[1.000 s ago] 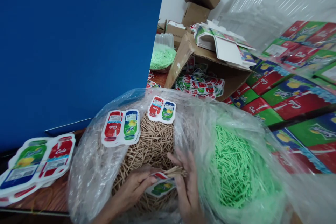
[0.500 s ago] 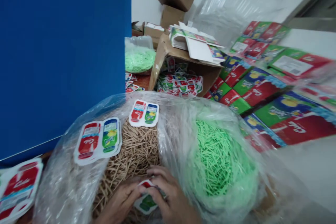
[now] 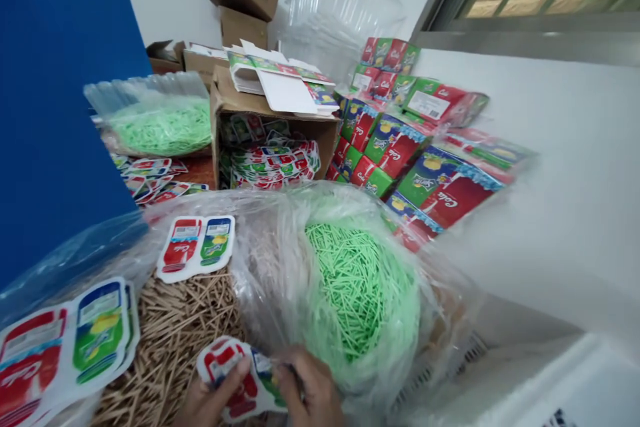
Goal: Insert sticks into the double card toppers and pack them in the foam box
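White wall [image 3: 565, 187] at three o'clock; at six, left hand [image 3: 213, 400] and right hand [image 3: 310, 387] clamp fingers [image 3: 231, 382] on a white-edged, red-green-blue card [image 3: 251, 395].

A white-edged printed card [image 3: 256, 390] was held up between the two hands, the left hand [image 3: 215, 397] at its red part and the right hand [image 3: 310, 387] over its blue and green part. It sat aslant, its scalloped outline partly hidden by fingers, its face turned up. Below and beside it, thin brown sticks [image 3: 180, 327] lay loose in a heap, pointing every way.
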`<state>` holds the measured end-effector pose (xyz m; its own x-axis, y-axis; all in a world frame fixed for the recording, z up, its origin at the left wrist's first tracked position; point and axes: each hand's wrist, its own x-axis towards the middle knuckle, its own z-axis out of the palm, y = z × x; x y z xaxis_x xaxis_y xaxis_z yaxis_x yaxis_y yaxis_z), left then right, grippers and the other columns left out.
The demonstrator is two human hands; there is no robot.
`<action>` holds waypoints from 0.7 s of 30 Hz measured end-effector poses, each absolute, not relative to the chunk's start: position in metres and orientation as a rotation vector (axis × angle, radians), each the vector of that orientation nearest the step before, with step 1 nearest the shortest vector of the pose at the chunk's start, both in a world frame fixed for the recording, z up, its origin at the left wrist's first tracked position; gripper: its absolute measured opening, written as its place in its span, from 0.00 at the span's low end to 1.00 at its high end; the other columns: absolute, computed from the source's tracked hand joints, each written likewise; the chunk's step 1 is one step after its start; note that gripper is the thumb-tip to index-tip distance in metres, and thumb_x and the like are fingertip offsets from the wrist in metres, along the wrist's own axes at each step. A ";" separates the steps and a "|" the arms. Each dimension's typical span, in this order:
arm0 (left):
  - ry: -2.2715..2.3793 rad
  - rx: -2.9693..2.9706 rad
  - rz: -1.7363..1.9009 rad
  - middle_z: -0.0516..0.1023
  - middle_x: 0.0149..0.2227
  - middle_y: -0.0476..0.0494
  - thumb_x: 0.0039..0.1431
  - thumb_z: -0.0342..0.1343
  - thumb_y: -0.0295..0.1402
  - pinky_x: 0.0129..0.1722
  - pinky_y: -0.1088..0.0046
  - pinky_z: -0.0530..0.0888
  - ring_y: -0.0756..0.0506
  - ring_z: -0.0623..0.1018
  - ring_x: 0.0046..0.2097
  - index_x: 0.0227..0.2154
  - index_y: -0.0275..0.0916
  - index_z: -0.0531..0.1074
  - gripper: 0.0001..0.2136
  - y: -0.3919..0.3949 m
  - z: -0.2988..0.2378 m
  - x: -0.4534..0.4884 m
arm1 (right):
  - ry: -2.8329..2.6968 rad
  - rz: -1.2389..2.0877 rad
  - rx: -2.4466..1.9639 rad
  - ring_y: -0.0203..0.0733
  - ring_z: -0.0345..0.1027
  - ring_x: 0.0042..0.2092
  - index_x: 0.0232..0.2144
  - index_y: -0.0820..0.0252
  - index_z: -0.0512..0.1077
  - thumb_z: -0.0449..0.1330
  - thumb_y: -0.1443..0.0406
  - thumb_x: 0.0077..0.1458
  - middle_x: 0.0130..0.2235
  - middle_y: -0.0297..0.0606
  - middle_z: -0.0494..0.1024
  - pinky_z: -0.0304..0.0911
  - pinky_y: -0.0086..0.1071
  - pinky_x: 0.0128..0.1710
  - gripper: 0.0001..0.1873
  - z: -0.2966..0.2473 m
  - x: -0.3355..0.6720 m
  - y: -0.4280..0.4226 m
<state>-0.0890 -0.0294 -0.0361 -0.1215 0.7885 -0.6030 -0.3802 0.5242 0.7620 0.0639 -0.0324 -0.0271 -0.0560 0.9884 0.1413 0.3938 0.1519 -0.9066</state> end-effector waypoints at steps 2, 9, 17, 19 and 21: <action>1.360 0.348 1.035 0.80 0.19 0.52 0.28 0.70 0.49 0.27 0.70 0.77 0.41 0.81 0.25 0.28 0.40 0.69 0.25 -0.027 -0.036 -0.081 | -1.553 0.951 -1.385 0.40 0.69 0.29 0.28 0.56 0.73 0.51 0.53 0.59 0.26 0.35 0.75 0.64 0.29 0.33 0.18 -0.031 0.065 -0.030; 1.315 0.547 0.918 0.83 0.22 0.46 0.26 0.71 0.44 0.29 0.68 0.78 0.39 0.81 0.28 0.27 0.36 0.73 0.24 -0.024 -0.023 -0.053 | -1.472 1.023 -1.362 0.40 0.73 0.34 0.40 0.59 0.70 0.49 0.58 0.61 0.33 0.39 0.78 0.66 0.28 0.34 0.14 -0.030 0.088 -0.025; 1.419 0.435 0.936 0.83 0.23 0.48 0.27 0.72 0.38 0.28 0.71 0.79 0.39 0.82 0.29 0.28 0.36 0.74 0.21 -0.019 -0.024 -0.058 | -1.805 0.008 -1.723 0.50 0.67 0.48 0.51 0.57 0.66 0.50 0.65 0.58 0.45 0.45 0.75 0.64 0.45 0.46 0.19 -0.062 0.173 -0.016; 1.400 0.448 0.929 0.83 0.24 0.47 0.28 0.72 0.38 0.28 0.71 0.79 0.39 0.82 0.30 0.28 0.36 0.74 0.21 -0.020 -0.025 -0.060 | -1.894 -0.103 -1.850 0.53 0.66 0.49 0.53 0.58 0.65 0.49 0.68 0.56 0.47 0.47 0.74 0.62 0.48 0.46 0.22 -0.072 0.178 -0.012; 1.365 0.471 0.907 0.83 0.24 0.46 0.30 0.72 0.39 0.29 0.70 0.79 0.38 0.82 0.30 0.27 0.36 0.74 0.19 -0.023 -0.024 -0.060 | -1.975 -0.082 -1.953 0.54 0.65 0.49 0.54 0.60 0.64 0.48 0.72 0.54 0.48 0.49 0.73 0.61 0.48 0.46 0.24 -0.073 0.177 -0.008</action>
